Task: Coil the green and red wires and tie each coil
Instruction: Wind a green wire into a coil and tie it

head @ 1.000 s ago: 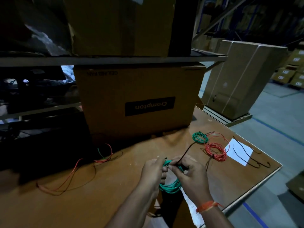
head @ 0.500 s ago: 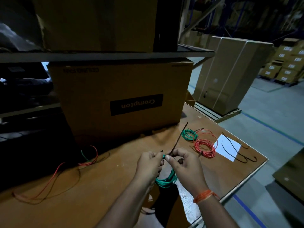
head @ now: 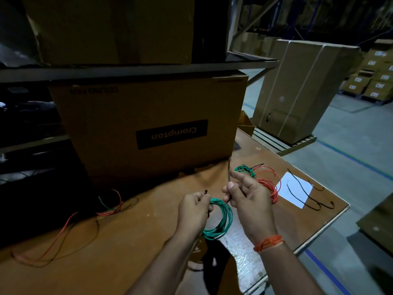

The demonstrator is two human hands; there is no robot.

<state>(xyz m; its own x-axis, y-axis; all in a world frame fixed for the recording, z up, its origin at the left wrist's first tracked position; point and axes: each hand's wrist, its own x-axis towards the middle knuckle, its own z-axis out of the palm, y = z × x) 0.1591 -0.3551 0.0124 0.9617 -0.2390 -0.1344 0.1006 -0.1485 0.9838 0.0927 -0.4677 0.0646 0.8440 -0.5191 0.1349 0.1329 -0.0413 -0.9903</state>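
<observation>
Head view, looking down at a brown table (head: pixel 148 241) in a dim warehouse. At far left, loose red and green wire (head: pixel 63 228) trails uncoiled across the tabletop. Nearer the middle, the left hand (head: pixel 194 211) has its fingers curled, pinching the top of a green coil (head: pixel 221 220) together with one dark tip of a black tie (head: pixel 229 173). The coil hangs between the two hands, just above the table, its ring roughly upright and facing the camera. Right of it, the right hand (head: pixel 251 201) pinches the tie's strap between thumb and forefinger, other fingers loosely spread. The strap's long axis runs up and away toward the cardboard box (head: pixel 148 124). Pulling rightward would likely cinch the loop. Farther right lie a finished green coil (head: pixel 244 170) and red coil (head: pixel 270 186), touching, then spare ties (head: pixel 306 192) on white paper (head: pixel 295 188).
</observation>
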